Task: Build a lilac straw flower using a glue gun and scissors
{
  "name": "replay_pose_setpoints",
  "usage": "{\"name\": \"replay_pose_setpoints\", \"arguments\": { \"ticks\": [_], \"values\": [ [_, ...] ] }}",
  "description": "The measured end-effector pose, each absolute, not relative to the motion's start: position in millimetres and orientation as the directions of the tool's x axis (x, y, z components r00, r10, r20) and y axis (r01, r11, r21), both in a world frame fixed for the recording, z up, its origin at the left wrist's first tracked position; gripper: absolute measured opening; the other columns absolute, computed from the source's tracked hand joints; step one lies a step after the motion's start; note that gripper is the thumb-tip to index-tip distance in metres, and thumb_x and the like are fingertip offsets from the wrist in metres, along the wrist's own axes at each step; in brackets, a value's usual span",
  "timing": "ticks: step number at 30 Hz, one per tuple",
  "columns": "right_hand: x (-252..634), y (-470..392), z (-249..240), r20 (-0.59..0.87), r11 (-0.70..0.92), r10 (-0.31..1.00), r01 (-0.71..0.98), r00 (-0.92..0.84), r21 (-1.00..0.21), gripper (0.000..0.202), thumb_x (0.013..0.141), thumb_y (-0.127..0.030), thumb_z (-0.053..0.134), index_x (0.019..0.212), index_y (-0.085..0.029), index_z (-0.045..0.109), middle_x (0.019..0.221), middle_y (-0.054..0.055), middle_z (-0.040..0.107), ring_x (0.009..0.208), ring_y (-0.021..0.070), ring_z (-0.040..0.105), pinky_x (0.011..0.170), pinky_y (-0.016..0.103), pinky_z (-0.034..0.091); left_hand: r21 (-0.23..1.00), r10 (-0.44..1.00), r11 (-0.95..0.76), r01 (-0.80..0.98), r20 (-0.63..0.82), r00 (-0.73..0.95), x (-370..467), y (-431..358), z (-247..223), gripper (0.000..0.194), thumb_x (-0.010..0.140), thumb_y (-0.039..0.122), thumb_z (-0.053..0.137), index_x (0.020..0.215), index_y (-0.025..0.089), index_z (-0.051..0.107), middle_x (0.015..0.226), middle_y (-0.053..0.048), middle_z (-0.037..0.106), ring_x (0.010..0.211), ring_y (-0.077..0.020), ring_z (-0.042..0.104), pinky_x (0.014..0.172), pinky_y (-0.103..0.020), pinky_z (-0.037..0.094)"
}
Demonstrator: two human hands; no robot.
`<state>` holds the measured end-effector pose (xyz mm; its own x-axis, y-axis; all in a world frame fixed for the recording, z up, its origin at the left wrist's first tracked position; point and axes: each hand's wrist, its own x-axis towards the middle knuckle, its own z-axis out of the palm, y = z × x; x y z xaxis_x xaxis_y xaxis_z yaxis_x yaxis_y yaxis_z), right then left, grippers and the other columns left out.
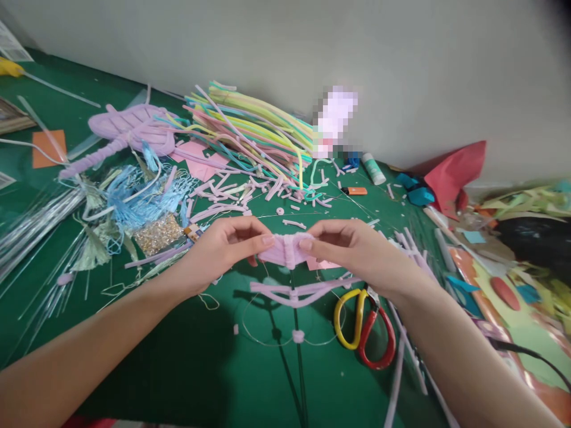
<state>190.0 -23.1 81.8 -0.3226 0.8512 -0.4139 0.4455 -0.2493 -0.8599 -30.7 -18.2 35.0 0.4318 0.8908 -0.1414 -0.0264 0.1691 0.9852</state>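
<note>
Between my two hands is a lilac pipe-cleaner piece, fuzzy and ridged, fixed at the top of a thin dark stick. My left hand pinches its left end between thumb and fingers. The right end is pinched by my right hand. Lower on the stick sits a second lilac pipe-cleaner part shaped like a flat bow, and beneath it a small lilac knob with thin clear wire loops at its sides. Scissors with one yellow and one red handle lie below my right wrist.
Coloured pipe cleaners are heaped at the back, with cut lilac bits before them. Blue tassels, a bag of beads and a wrapped lilac shape lie left. An orange lighter and red paper are right.
</note>
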Motion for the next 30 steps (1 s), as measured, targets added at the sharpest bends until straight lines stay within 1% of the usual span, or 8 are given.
{"name": "replay_pose_setpoints", "arguments": {
  "ticks": [3,6,9,15,20,25,27,30],
  "values": [
    [189,-20,87,-0.426,-0.267,0.855,0.454,-0.295,-0.850,0.025,0.073,-0.043,0.078,0.073,-0.019,0.070,0.066,-0.001,0.063,0.061,0.0092,0.053,0.056,0.022,0.042,0.985,0.890,0.172,-0.023,-0.145,0.431,-31,-19,33,0.014,0.082,0.030,0.073,0.077,0.017,0.069,0.072,0.003,0.063,0.066,-0.0085,0.057,0.060,-0.016,0.049],
    [190,-13,90,-0.472,-0.318,0.840,0.463,-0.266,-0.827,0.027,0.072,-0.044,0.079,0.072,-0.019,0.068,0.058,-0.001,0.064,0.049,0.0071,0.050,0.047,0.020,0.039,0.980,0.892,0.191,-0.065,-0.145,0.427,-31,-19,31,0.016,0.081,0.031,0.075,0.088,0.019,0.068,0.082,0.003,0.067,0.071,-0.0102,0.062,0.060,-0.018,0.050],
    [193,-4,91,-0.516,-0.376,0.799,0.412,-0.309,-0.830,0.029,0.072,-0.045,0.080,0.074,-0.019,0.069,0.055,-0.002,0.063,0.044,0.0059,0.051,0.042,0.018,0.039,0.970,0.887,0.227,-0.085,-0.170,0.430,-31,-18,27,0.023,0.077,0.029,0.080,0.093,0.020,0.066,0.081,0.002,0.069,0.072,-0.0112,0.065,0.059,-0.019,0.049],
    [195,-3,87,-0.459,-0.441,0.812,0.137,-0.361,-0.887,0.038,0.074,-0.052,0.078,0.087,-0.017,0.070,0.077,0.002,0.069,0.059,0.0099,0.065,0.049,0.018,0.050,0.933,0.877,0.325,-0.154,-0.236,0.419,-34,-14,22,0.026,0.076,0.036,0.081,0.087,0.018,0.066,0.080,0.002,0.067,0.073,-0.0101,0.064,0.065,-0.020,0.049],
    [203,-19,80,-0.480,-0.449,0.814,0.171,-0.327,-0.877,0.037,0.082,-0.052,0.071,0.095,-0.017,0.070,0.096,0.007,0.074,0.079,0.0142,0.071,0.075,0.024,0.057,0.922,0.898,0.344,-0.178,-0.267,0.351,-36,-14,24,0.027,0.075,0.037,0.081,0.084,0.018,0.065,0.081,0.002,0.063,0.071,-0.0105,0.062,0.064,-0.021,0.049],
    [210,-42,73,-0.456,-0.437,0.823,0.134,-0.339,-0.889,0.065,0.082,-0.076,0.049,0.102,-0.018,0.070,0.099,0.012,0.075,0.087,0.0218,0.072,0.072,0.031,0.056,0.928,0.904,0.332,-0.170,-0.262,0.337,-35,-15,23,0.023,0.077,0.034,0.079,0.084,0.018,0.064,0.072,0.003,0.062,0.069,-0.0114,0.062,0.062,-0.021,0.047],
    [208,-50,73,-0.461,-0.406,0.824,0.223,-0.329,-0.886,0.060,0.080,-0.072,0.058,0.103,-0.018,0.070,0.098,0.011,0.076,0.087,0.0220,0.073,0.072,0.030,0.055,0.929,0.905,0.329,-0.171,-0.258,0.338,-34,-15,22,0.022,0.077,0.031,0.079,0.083,0.018,0.063,0.069,0.003,0.061,0.066,-0.0103,0.061,0.062,-0.020,0.046],
    [201,-54,75,-0.501,-0.382,0.812,0.376,-0.299,-0.844,0.039,0.077,-0.051,0.075,0.098,-0.019,0.070,0.091,0.007,0.076,0.085,0.0185,0.072,0.075,0.028,0.054,0.935,0.903,0.316,-0.163,-0.244,0.355,-32,-16,22,0.020,0.078,0.030,0.077,0.082,0.018,0.062,0.067,0.004,0.061,0.065,-0.0106,0.060,0.062,-0.020,0.046]
  ]
}}
